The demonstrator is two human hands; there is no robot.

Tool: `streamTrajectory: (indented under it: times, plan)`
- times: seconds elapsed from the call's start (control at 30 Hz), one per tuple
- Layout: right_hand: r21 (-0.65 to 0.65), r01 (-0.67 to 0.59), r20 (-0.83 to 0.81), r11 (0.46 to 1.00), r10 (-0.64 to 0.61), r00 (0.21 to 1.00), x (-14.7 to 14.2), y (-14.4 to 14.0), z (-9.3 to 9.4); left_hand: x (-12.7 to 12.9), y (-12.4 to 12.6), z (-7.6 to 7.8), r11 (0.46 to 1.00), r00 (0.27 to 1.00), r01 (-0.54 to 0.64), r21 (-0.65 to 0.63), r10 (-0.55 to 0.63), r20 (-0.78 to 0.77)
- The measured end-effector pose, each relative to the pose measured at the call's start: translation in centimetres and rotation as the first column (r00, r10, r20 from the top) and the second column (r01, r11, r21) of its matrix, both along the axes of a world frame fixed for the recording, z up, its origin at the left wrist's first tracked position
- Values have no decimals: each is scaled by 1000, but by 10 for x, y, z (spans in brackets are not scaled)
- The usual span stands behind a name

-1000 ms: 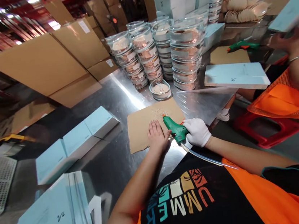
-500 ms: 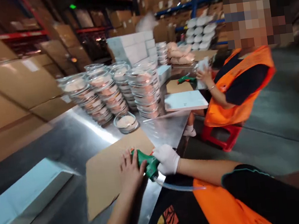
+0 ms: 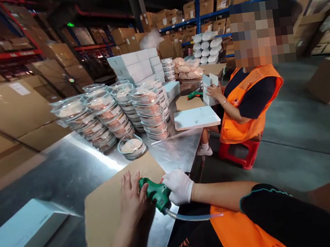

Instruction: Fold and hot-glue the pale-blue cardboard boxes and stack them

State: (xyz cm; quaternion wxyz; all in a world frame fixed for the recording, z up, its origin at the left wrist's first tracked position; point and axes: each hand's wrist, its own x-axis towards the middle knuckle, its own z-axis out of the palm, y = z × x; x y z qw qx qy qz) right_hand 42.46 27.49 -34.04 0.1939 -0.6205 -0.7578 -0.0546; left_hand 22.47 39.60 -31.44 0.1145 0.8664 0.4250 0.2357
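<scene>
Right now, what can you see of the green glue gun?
The green glue gun looks plastic, with orange near nose and handle. A clear glue stick trails from its rear toward the orange vest. The gloved right hand grips the handle; the nose points away over the cardboard. The left hand overlaps it; contact is unclear.

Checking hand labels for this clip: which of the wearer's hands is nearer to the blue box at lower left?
Left. The left hand is over the cardboard sheet, right of the blue box; the gloved right hand, holding the green glue gun, is farther right.
</scene>
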Motion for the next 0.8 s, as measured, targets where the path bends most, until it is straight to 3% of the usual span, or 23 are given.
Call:
streamTrajectory:
  times: [0.13, 0.27, 0.4, 0.53, 0.8]
  plan:
    - [6, 14, 23, 1000, -14, 1000, 0, -2, 7, -25, -10, 1, 977, 930, -121, -174, 173, 325]
    - [17, -21, -17, 1000, 21, 1000, 3, -3, 12, -42, -17, -1, 909, 873, -183, -374, 325, 364]
    - [33, -69, -53, 997, 71, 996, 11, 5, 11, -46, -12, -10, 854, 836, -223, -471, 416, 357]
    - [85, -55, 43, 995, 51, 998, 15, 10, 6, -35, -4, -13, 833, 818, -201, -516, 432, 379]
    - [109, -45, 116, 993, 32, 993, 15, 12, 4, 6, 29, -2, 862, 856, -192, -469, 381, 350]
